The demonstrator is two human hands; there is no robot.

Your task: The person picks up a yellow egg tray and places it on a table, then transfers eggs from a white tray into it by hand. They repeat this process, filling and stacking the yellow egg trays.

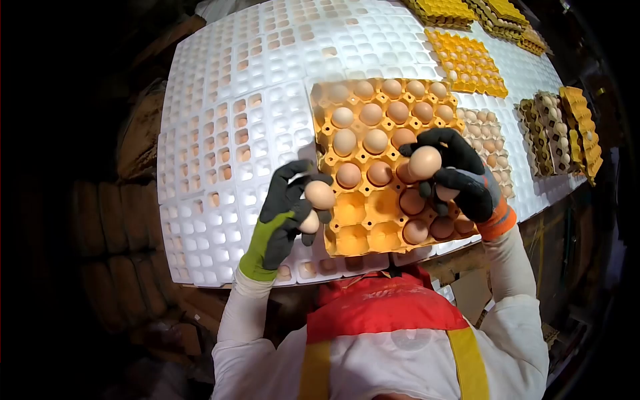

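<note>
Head view.

L hand [275, 202]: blk glove w/ green cuff, at L edge of the orange tray. Fingers curled, clamped on 2 eggs: a far egg [320, 195] at the fingertips, a near egg [309, 222] lower, against the fingers.

R hand [467, 157]: blk/grey glove, orange cuff, over R side of same tray. Fingers clamped on a tip egg [425, 162]; a palm egg [445, 192] also in the grasp, partly hidden. Contact btwn fingers & tray: can't tell.

Orange tray [323, 227]: ctr of scene, lying on white cup sheets [280, 127]. Tray eggs [375, 141] sit in far rows, plus near R cells; mixed pale & darker brn.

L of tray: scattered brn sheet eggs [241, 121] in cups of the sheets.

R of tray: further egg tray [491, 145], just beside. Far R: 2nd orange tray [497, 85] w/ eggs; beyond it, yellow tray stack [443, 12]. Extreme R: tilted orange tray [581, 130] next to egg-filled tray [552, 127].

Near side: red apron [383, 310] on wearer, yellow straps.
</note>
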